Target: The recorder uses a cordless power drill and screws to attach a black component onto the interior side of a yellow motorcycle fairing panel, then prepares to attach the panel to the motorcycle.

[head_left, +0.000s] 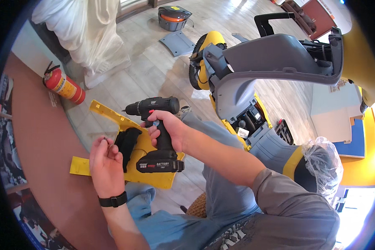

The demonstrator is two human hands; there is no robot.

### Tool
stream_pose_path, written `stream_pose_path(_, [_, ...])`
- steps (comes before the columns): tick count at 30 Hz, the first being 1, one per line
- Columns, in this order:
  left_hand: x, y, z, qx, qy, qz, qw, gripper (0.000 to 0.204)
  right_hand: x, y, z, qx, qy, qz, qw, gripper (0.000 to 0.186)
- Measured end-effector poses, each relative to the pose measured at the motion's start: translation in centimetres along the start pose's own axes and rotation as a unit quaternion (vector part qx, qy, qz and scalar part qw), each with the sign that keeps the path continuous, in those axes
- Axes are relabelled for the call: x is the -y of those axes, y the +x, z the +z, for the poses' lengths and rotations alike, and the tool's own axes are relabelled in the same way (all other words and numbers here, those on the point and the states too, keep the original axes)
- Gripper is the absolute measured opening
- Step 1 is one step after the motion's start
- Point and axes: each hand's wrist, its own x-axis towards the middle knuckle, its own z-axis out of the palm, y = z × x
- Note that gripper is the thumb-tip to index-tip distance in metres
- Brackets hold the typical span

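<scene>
My right hand is wrapped round the handle of a black cordless drill. The drill's bit points left, and its battery is at the bottom of the grip. My left hand, with a black band on the wrist, is raised beside the drill. Its thumb and fingertips are pinched together; what they hold, if anything, is too small to make out. A yellow plastic panel lies across my lap below both hands. Fixed to it or resting on it is a black part, partly behind my left fingers.
A large grey and yellow scooter stands partly dismantled at right, its inner compartment exposed. At left is a red fire extinguisher by a brown curved surface. A grey panel and a grey-orange bin sit on the floor ahead.
</scene>
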Motion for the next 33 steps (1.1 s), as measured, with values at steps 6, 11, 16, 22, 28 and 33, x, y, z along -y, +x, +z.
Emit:
stream_pose_path(6, [0.5,1.0,-0.6,0.022,-0.079,-0.057,0.995,0.012,0.2,0.2,-0.3,0.016,-0.016,-0.014,1.000,0.027])
stream_pose_path(11, [0.7,1.3,-1.3,0.035,-0.137,-0.075,0.987,0.014,0.8,-0.2,-0.7,0.022,0.000,-0.012,1.000,0.030])
stream_pose_path(16, [0.8,0.8,-0.9,0.029,-0.096,-0.052,0.994,0.019,1.2,-1.0,-0.6,0.020,-0.009,-0.025,0.999,0.024])
stream_pose_path(22, [1.0,0.9,0.1,0.017,-0.077,-0.039,0.996,0.013,0.9,-1.8,-0.7,-0.005,-0.021,-0.047,0.999,0.024])
stream_pose_path(28, [4.7,5.2,-0.7,-0.020,-0.001,0.036,0.999,0.016,0.5,-3.5,0.1,-0.065,-0.125,-0.181,0.973,0.024])
stream_pose_path(33, [15.9,12.8,-2.5,-0.103,0.062,0.073,0.990,0.006,2.9,-4.9,3.2,-0.100,-0.220,-0.288,0.927,0.023])
